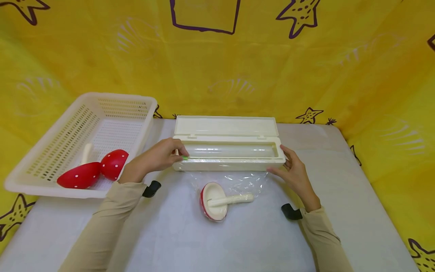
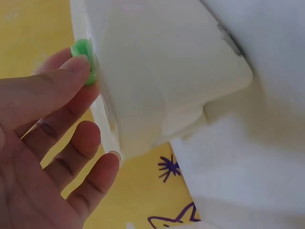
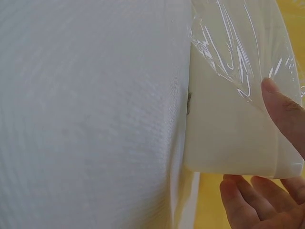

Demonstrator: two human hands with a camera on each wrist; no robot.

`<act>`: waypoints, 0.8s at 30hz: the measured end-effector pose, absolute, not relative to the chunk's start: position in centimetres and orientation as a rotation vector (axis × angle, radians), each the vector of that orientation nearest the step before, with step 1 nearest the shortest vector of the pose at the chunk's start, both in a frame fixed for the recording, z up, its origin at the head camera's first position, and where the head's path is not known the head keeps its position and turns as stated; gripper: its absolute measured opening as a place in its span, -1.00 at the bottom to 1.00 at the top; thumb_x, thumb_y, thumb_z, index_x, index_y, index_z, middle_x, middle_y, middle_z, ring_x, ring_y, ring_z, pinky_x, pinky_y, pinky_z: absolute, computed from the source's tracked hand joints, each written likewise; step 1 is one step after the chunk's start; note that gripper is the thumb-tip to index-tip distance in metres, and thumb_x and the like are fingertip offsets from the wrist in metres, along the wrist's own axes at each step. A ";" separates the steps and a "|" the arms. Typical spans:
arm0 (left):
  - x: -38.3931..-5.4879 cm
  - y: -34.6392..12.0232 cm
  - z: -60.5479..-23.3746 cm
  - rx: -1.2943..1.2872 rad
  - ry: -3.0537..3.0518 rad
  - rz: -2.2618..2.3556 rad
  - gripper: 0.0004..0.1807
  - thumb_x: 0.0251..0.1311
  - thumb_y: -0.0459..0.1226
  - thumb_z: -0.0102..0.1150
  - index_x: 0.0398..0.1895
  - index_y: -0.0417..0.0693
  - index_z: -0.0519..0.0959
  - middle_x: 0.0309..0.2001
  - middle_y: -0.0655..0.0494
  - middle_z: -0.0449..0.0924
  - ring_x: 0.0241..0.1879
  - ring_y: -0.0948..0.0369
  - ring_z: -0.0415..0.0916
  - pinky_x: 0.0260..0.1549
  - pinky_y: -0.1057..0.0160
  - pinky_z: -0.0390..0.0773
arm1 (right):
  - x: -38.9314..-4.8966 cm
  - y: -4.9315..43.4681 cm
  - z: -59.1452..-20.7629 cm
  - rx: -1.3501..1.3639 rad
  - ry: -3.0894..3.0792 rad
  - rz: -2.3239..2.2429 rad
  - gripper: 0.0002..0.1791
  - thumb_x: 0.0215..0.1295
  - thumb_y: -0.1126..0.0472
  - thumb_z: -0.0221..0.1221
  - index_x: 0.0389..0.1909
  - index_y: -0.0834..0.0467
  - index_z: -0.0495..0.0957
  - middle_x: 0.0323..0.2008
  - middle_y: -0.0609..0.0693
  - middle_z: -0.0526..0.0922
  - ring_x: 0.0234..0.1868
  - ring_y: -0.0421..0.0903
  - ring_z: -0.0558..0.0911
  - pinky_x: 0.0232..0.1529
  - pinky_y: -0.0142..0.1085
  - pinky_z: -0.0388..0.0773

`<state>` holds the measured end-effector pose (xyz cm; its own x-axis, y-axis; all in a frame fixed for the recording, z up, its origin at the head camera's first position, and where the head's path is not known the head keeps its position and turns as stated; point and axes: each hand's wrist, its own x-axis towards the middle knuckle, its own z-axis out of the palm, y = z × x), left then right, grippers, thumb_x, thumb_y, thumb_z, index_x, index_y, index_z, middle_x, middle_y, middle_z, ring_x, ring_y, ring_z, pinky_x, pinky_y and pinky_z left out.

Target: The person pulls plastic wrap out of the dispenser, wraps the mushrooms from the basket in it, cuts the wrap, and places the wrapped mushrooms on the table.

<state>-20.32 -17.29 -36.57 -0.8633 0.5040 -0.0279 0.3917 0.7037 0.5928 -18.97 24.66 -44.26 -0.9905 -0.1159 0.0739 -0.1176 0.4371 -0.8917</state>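
A long white cling film dispenser point(image 1: 229, 165) lies across the table with its lid point(image 1: 226, 126) swung back and a film roll point(image 1: 231, 150) inside. At its left front edge my left hand point(image 1: 159, 154) pinches a small green slide cutter point(image 2: 84, 59) between thumb and fingers. My right hand point(image 1: 295, 172) grips the dispenser's right end, thumb on the front and fingers along the end. Clear film point(image 1: 242, 182) hangs over the front onto the table. Close before it, a small red bowl point(image 1: 214, 215), cream inside, lies tilted with a white spoon-like handle point(image 1: 239, 198) across it.
On the left stands a white slotted basket point(image 1: 151, 113). Inside are two red, white-dotted rounded pieces point(image 1: 79, 175) and a white handle point(image 1: 87, 153). A yellow patterned cloth point(image 1: 217, 68) hangs behind the white-covered table point(image 1: 190, 249).
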 end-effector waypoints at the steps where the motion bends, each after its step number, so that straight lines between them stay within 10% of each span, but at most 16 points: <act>1: -20.2 -17.5 -36.6 0.728 2.732 0.885 -0.87 0.17 -0.51 0.25 -0.30 -0.19 0.71 -0.25 -0.02 0.70 -0.22 0.06 0.53 -0.13 0.07 0.55 | -19.0 24.6 -44.3 0.216 -2.662 1.652 0.04 0.06 0.32 0.45 0.49 0.33 0.04 0.46 0.36 0.18 0.39 0.32 0.36 0.23 -0.47 0.39; 15: -18.8 -19.3 -37.2 0.683 2.836 0.943 -0.88 0.15 -0.56 0.22 -0.25 -0.31 0.64 -0.26 -0.10 0.64 -0.28 0.07 0.49 -0.20 0.12 0.55 | -19.0 24.7 -44.2 0.195 -2.704 1.613 0.05 0.07 0.28 0.45 0.51 0.29 0.04 0.47 0.34 0.18 0.40 0.29 0.36 0.26 -0.29 0.40; 24: -16.0 -19.3 -37.8 0.340 2.927 0.860 -0.57 0.32 -0.30 0.16 0.14 -0.39 0.36 -0.03 -0.29 0.49 -0.16 -0.07 0.50 -0.11 -0.04 0.59 | -18.7 24.6 -43.7 0.265 -2.777 1.435 0.04 0.05 0.28 0.48 0.49 0.30 0.08 0.43 0.38 0.11 0.31 0.38 0.37 0.28 0.19 0.39</act>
